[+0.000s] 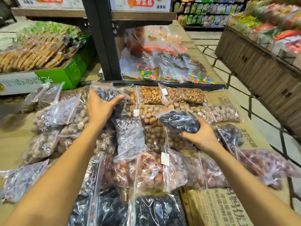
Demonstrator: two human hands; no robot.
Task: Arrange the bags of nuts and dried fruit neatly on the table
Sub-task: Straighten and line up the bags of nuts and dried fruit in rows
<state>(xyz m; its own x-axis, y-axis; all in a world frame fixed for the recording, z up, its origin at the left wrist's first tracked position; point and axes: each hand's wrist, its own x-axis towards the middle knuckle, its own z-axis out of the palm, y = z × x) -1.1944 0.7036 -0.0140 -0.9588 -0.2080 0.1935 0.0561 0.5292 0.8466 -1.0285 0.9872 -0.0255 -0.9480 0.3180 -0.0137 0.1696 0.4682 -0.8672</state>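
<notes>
Both hands are out over the spread of bags, each with a dark one in its grip. Off at the far left, a green box (pixel 53 75) of stacked biscuits sits beside the table, and clear bags of pale nuts (pixel 53 115) lie overlapping near it on flattened cardboard (pixel 219 207). The left hand (pixel 101 108) reaches forward, fingers spread wide and curled around a bag of dark fruit (pixel 109 93), which is raised a little above the pile and blurred. Just right of that forearm, a purple-grey bag (pixel 130 134) lies lengthwise across the middle. Behind it, along the far edge, a row of golden nut bags (pixel 172 95) rests side by side, touching, with brown nut bags (pixel 146 113) in the row nearer. The right hand (pixel 200 136) cups a black fruit bag (pixel 179 121) from below, fingers closed under it, its red-striped seal pointing left. Further right, a dark bag (pixel 231 136) and a reddish bag (pixel 263 163) lie near the cardboard's edge. Close to the onlooker, reddish-brown bags (pixel 151 170) overlap above large black bags (pixel 154 211). Behind the table, a black post (pixel 104 46) rises, with bright sweets bags (pixel 162 62) heaped beside it.
</notes>
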